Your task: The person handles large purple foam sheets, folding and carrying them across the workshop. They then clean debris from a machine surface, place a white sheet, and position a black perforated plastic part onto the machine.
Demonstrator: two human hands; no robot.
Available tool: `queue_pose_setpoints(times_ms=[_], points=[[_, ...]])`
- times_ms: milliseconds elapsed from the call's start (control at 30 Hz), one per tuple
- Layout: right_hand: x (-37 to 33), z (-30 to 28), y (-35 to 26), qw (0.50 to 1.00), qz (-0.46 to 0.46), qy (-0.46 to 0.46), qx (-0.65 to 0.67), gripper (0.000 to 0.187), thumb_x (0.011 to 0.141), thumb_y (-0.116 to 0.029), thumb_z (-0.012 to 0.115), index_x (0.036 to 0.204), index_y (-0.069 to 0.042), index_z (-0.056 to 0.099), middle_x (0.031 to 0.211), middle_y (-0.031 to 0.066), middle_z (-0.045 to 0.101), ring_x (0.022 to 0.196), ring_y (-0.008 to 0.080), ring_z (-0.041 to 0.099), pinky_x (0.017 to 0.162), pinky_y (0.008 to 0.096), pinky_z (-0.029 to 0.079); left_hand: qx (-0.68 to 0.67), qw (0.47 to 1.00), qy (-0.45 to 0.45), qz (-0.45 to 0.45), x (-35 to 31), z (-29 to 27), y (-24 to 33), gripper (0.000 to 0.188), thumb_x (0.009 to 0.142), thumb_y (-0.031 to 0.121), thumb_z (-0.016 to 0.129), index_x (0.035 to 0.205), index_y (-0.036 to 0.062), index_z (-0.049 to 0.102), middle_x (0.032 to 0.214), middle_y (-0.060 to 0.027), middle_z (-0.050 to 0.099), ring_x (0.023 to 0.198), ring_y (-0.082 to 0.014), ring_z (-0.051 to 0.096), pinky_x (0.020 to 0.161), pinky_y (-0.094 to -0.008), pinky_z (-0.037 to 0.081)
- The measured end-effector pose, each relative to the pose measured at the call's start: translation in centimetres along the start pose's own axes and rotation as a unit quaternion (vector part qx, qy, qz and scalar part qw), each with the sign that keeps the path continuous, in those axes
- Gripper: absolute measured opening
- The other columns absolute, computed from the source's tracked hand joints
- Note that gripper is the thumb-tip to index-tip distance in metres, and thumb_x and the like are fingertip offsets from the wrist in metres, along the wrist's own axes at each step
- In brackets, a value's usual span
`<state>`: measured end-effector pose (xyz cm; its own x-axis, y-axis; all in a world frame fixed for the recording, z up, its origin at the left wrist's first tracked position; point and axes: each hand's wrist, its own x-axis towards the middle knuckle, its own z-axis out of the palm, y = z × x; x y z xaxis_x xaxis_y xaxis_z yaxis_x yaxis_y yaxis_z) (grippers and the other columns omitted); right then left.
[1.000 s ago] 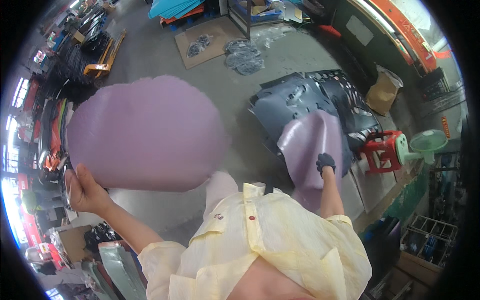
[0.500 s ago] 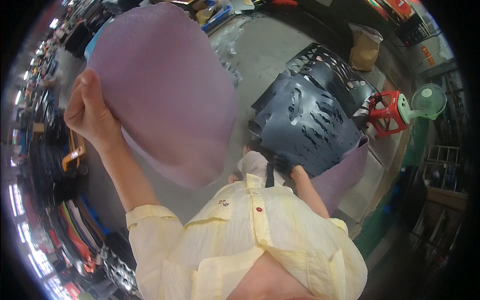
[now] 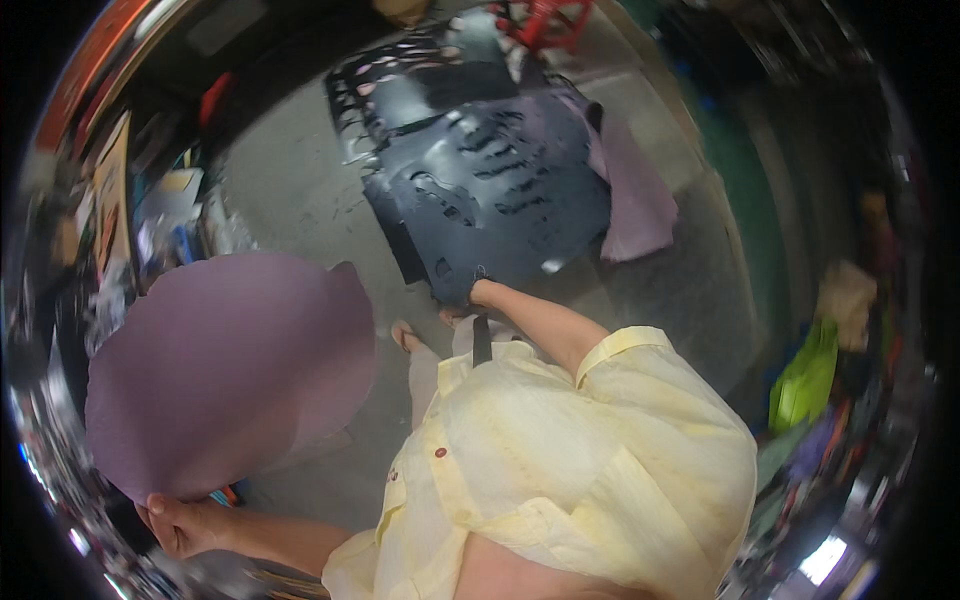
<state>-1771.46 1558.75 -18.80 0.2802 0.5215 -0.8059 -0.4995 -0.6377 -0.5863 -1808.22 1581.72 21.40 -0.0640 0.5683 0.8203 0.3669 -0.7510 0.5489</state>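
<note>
Two purple sheets [image 3: 225, 350] are showing: one between eight and nine o'clock, one toward two. Toward twelve, at least two dark cut-out sheets [image 3: 500, 225] are overlapping, hiding their full number. One red stool [image 3: 535, 28] is showing just past twelve; one lime-green bag [image 3: 803, 385] is resting between three and four. Two hands [image 3: 182, 526] and two feet [image 3: 403, 336] are appearing.

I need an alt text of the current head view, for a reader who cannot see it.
The left hand holds a large purple sheet by its edge, while the right hand, hard to make out, is at the near edge of a dark sheet with cut-outs. A second purple sheet shows at the dark sheet's right.
</note>
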Motion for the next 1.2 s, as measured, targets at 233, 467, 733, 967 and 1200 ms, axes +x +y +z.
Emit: queue_pose_setpoints(times_ms=[233, 467, 733, 967, 1200], points=[[-9.4, -2.2, 13.1, 0.955, 0.098, 0.234, 0.156, 0.019, 0.087, -0.029, 0.054, 0.079, -0.013, 0.059, 0.069, 0.0041, 0.059, 0.056, 0.0162, 0.054, 0.045, 0.0323, 0.041, -0.217, 0.960, -0.175, -0.012, 5.0, 13.8, -9.0, 0.019, 0.086, 0.017, 0.065, 0.084, -0.0020, 0.068, 0.087, -0.0121, 0.065, 0.074, -0.0204, 0.060, 0.060, -0.0308, 0.049], [-17.8, 6.5, 21.8, 0.820, 0.170, 0.395, 0.378, 0.025, 0.086, -0.032, 0.054, 0.072, -0.012, 0.059, 0.065, 0.0067, 0.059, 0.051, 0.0171, 0.052, 0.044, 0.0327, 0.038, -0.431, 0.866, -0.194, -0.164, 5.4, 28.0, -0.2, 0.032, 0.087, 0.024, 0.063, 0.090, -0.0084, 0.066, 0.089, -0.0159, 0.066, 0.072, -0.0213, 0.063, 0.062, -0.0313, 0.053], [-8.7, 9.2, 34.6, 0.873, -0.320, 0.258, 0.262, 0.026, 0.090, -0.034, 0.050, 0.083, -0.011, 0.059, 0.072, 0.0049, 0.061, 0.060, 0.0199, 0.056, 0.049, 0.0333, 0.041, -0.448, 0.869, -0.133, -0.162, 7.6, 31.0, 7.9, 0.040, 0.090, 0.033, 0.056, 0.094, -0.0056, 0.063, 0.088, -0.0139, 0.064, 0.074, -0.0187, 0.063, 0.058, -0.0314, 0.053], [-8.1, 2.1, 19.1, 0.829, 0.099, 0.219, 0.505, 0.020, 0.085, -0.038, 0.058, 0.080, -0.019, 0.062, 0.076, 0.0020, 0.064, 0.067, 0.0216, 0.062, 0.053, 0.0372, 0.045, -0.333, 0.835, -0.251, -0.358, 2.0, 31.5, 0.7, 0.038, 0.091, 0.037, 0.057, 0.094, -0.0010, 0.063, 0.089, -0.0091, 0.064, 0.076, -0.0165, 0.061, 0.065, -0.0261, 0.050], [-6.1, 2.4, 10.2, 0.905, 0.107, 0.240, 0.335, 0.018, 0.086, -0.027, 0.057, 0.077, -0.013, 0.059, 0.067, 0.0028, 0.061, 0.054, 0.0151, 0.057, 0.044, 0.0311, 0.041, -0.207, 0.706, -0.291, -0.612, -14.9, 33.7, -5.4, 0.039, 0.093, 0.034, 0.056, 0.103, -0.0036, 0.059, 0.101, -0.0119, 0.062, 0.086, -0.0217, 0.061, 0.072, -0.0368, 0.052]])
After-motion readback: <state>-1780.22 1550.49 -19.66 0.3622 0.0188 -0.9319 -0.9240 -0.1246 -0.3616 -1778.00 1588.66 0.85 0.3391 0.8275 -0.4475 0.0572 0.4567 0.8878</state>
